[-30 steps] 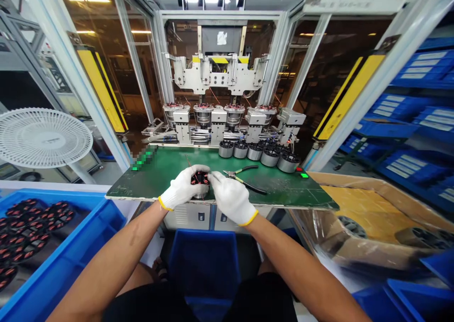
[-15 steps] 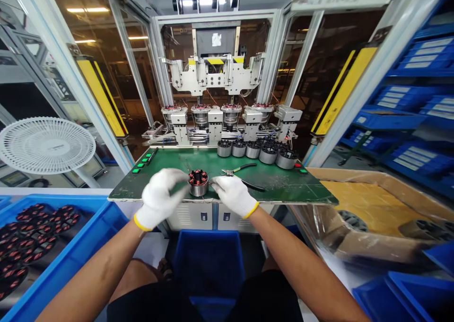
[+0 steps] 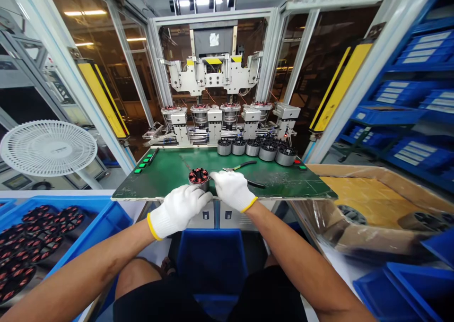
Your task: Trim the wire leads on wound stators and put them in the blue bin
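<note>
Head view, looking down: your white-gloved left hand (image 3: 179, 212) and right hand (image 3: 230, 191) sit on either side of a wound motor core (image 3: 199, 179), which stands upright near the front edge of the green counter (image 3: 159, 173) with its red windings facing up. Your right fingertips (image 3: 213, 176) touch the core's right side, and your left fingers (image 3: 205, 196) curl in against its front, but you can't tell from this view whether either grip is actually closed on it. A pair of pliers (image 3: 238, 166) lies on the counter just past your right hand, and a cluster of dark motor cores (image 3: 255, 149) lines the far edge, below the winding machine (image 3: 213, 76). On your left, a blue bin (image 3: 102, 218) holds more wound cores; on your right is a cardboard box (image 3: 354, 180), and a blue crate (image 3: 212, 260) sits below the counter.
</note>
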`<action>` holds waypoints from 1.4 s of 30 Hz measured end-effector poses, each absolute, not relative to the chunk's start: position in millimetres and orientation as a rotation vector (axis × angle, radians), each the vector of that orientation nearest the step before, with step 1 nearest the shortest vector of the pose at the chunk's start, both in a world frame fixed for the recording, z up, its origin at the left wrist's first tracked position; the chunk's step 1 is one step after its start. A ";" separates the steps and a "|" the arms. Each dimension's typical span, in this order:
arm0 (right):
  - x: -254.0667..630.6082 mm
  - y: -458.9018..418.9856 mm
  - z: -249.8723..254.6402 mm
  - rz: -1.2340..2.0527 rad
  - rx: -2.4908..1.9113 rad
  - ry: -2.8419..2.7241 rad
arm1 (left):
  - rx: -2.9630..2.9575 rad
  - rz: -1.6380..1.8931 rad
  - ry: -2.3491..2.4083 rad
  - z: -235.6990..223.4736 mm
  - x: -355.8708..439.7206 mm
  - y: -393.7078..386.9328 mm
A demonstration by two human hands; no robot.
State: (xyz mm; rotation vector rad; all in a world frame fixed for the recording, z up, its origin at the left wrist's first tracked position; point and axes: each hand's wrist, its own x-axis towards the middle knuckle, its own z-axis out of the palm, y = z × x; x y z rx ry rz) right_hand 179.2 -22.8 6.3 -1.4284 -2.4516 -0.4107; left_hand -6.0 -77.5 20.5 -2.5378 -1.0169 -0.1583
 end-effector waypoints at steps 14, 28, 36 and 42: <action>168.7 -36.4 1.6 -0.398 -1.473 -2.606 | -2.636 -1.178 -1.850 51.6 -0.2 -56.1; 156.3 -62.7 -12.2 -0.236 -1.492 -2.517 | -2.417 -0.820 -1.486 61.9 4.5 -53.0; 149.8 -82.2 -12.1 -0.334 -1.454 -2.514 | -2.315 -0.510 -1.181 3.4 -13.2 -47.4; 164.0 -70.7 43.7 -0.438 -1.313 -2.481 | -2.244 -0.892 -0.955 -14.9 -15.1 -39.9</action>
